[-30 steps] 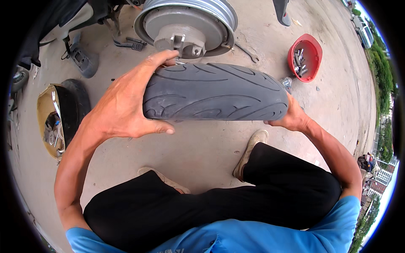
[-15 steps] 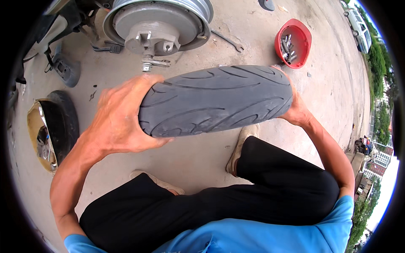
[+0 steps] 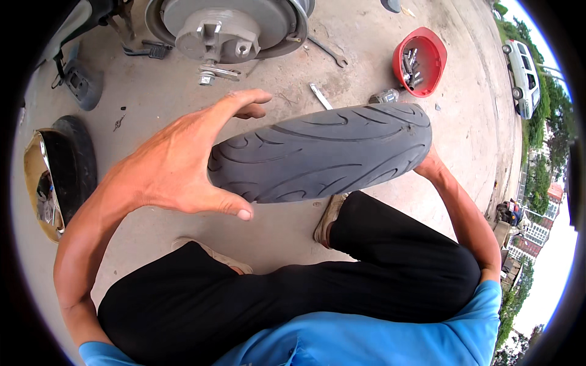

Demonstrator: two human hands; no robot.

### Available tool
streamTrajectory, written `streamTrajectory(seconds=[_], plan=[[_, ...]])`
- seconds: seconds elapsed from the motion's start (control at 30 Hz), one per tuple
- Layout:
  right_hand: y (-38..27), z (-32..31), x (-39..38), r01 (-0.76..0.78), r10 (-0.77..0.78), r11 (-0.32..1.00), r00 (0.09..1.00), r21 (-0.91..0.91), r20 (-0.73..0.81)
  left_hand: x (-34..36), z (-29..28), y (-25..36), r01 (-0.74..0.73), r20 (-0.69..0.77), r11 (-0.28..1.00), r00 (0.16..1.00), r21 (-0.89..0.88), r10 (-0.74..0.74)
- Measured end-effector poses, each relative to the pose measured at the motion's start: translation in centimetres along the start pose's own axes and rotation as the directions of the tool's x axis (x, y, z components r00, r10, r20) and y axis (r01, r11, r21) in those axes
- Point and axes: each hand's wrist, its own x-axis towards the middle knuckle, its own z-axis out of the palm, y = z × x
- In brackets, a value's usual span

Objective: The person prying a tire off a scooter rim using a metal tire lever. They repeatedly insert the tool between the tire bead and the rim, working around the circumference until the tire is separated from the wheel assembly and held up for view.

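Note:
A dark grey motorcycle tire (image 3: 323, 152) with curved tread grooves stands upright in front of my knees, tread toward me. My left hand (image 3: 183, 152) is at its left end, thumb and fingers spread wide around the tread; whether the palm touches the rubber cannot be made out. My right hand (image 3: 431, 163) holds the right end, its fingers hidden behind the tire. Beyond, a grey wheel hub (image 3: 235, 27) with a bare rim and an axle nut (image 3: 207, 77) sits at the top.
An upturned red helmet (image 3: 438, 61) holds several metal sockets. A power tool (image 3: 384, 96), a flat metal bar (image 3: 320, 96) and a wrench (image 3: 329, 52) lie on the concrete. At left are a cut container of small parts (image 3: 38, 177) and a grey plastic part (image 3: 83, 85). A white van (image 3: 522, 76) stands far right.
My left hand's fingers have lifted off the tire and spread. The tire has shifted slightly right and turned a little, uncovering the flat bar and power tool. The view has moved slightly.

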Motion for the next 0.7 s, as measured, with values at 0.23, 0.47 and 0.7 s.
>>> streamTrajectory(seconds=[0.23, 0.47, 0.7], plan=[[0.8, -1.1, 1.5, -0.500, 0.490, 0.866, 0.852, 0.007, 0.184, 1.1, 2.1, -2.9, 0.120, 0.163, 0.984, 0.982, -0.135, -0.097], [-2.9, -1.2, 2.8, -0.374, 0.341, 0.883, 0.926, 0.285, 0.159, 3.5, 1.5, 0.4, 0.118, 0.102, 0.973, 0.990, -0.200, -0.099], [-11.6, -1.8, 1.8, -0.235, 0.222, 0.927, 0.972, 0.292, 0.076, 4.5, 1.0, 4.4, 0.342, 0.133, 0.938, 0.934, -0.060, -0.332]])
